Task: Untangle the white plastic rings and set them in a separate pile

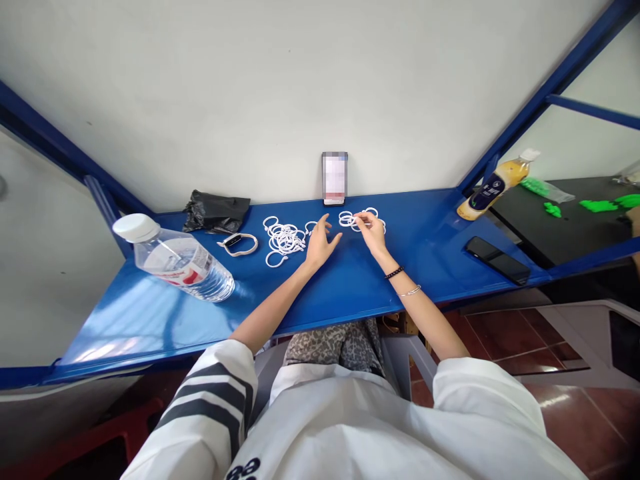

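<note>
Two groups of white plastic rings lie on the blue table [350,287]. The larger pile of rings [283,239] is left of centre, and a smaller cluster of rings [363,221] lies further right near the wall. My left hand [320,243] hovers between the two groups with fingers spread and nothing in it. My right hand [369,233] pinches a white ring at the smaller cluster. A dark bead bracelet and a thin silver bangle sit on my right wrist.
A clear water bottle [177,260] stands at the left. A white smartwatch [239,244] and a crumpled black bag [216,211] lie behind it. A card [335,177] leans on the wall. A juice bottle [495,185] and a black phone [498,260] are at the right.
</note>
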The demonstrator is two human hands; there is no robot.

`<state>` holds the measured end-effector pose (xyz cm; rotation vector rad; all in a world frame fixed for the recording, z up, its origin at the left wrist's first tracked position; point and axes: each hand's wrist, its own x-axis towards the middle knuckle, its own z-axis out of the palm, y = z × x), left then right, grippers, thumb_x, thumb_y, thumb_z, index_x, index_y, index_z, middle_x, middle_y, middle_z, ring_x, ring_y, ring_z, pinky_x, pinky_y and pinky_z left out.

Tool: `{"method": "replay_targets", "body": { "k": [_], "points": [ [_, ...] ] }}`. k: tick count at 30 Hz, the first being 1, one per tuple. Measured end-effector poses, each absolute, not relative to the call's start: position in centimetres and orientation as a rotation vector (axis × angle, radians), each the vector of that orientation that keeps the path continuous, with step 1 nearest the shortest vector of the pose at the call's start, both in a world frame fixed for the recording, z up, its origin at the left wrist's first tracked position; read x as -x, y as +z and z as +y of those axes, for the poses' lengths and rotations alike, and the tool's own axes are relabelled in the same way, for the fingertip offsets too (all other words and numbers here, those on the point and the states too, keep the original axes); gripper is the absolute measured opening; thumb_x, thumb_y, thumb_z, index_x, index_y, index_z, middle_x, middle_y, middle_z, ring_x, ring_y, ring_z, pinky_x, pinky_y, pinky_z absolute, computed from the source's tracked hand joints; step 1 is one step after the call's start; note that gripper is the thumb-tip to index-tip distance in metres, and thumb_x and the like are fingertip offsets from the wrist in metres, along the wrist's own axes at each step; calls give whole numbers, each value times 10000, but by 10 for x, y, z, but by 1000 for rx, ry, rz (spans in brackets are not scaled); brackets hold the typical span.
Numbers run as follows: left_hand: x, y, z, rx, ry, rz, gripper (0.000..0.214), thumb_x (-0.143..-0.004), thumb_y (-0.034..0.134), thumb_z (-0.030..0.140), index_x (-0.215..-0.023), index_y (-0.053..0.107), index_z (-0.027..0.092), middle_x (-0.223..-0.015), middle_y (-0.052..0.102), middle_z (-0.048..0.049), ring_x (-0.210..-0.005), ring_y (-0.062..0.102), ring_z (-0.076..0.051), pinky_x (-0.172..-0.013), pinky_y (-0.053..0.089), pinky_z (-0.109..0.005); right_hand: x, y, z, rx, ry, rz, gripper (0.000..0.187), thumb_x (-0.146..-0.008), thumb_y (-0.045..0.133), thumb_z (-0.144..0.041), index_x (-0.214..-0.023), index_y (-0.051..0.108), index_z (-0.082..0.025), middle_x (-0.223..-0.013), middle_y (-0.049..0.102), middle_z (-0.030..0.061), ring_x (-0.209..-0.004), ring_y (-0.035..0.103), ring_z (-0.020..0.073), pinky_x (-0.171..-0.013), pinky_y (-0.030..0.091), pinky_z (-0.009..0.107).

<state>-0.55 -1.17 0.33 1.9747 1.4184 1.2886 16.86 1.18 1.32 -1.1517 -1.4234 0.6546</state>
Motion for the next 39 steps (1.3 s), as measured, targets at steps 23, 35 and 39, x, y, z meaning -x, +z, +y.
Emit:
{"method": "replay_targets", "body": {
  "k": [23, 35, 39],
  "points": [
    [4, 3, -11, -2049, 1234, 1234, 147, -925, 488, 278, -871, 587, 183, -947, 635, -90, -857, 596, -195, -769, 468, -313, -191, 19, 15, 1217, 416, -1496, 205, -820, 533, -256, -934, 695, -201, -1019, 704, 79, -911, 636, 211, -790, 517, 356],
    [6, 1, -5, -1269, 1239, 947, 450, -664, 739, 566, -779, 673, 136, -688, 680, -38, -609, 591, -128, -626, 482, -269, -163, 23, 0, 1043, 582, -1900, 270, -886, 559, -425, -971, 739, -242, -946, 695, 61, -718, 592, 172, -648, 485, 331],
    [7, 4, -7, -1227, 1214, 939, 451, -632, 770, 556, -762, 684, 132, -685, 681, -39, -611, 593, -125, -615, 484, -261, -164, 21, 0, 1041, 573, -1937, 278, -898, 549, -437, -928, 742, -240, -898, 668, 60, -723, 569, 176, -652, 469, 332]
  ]
}}
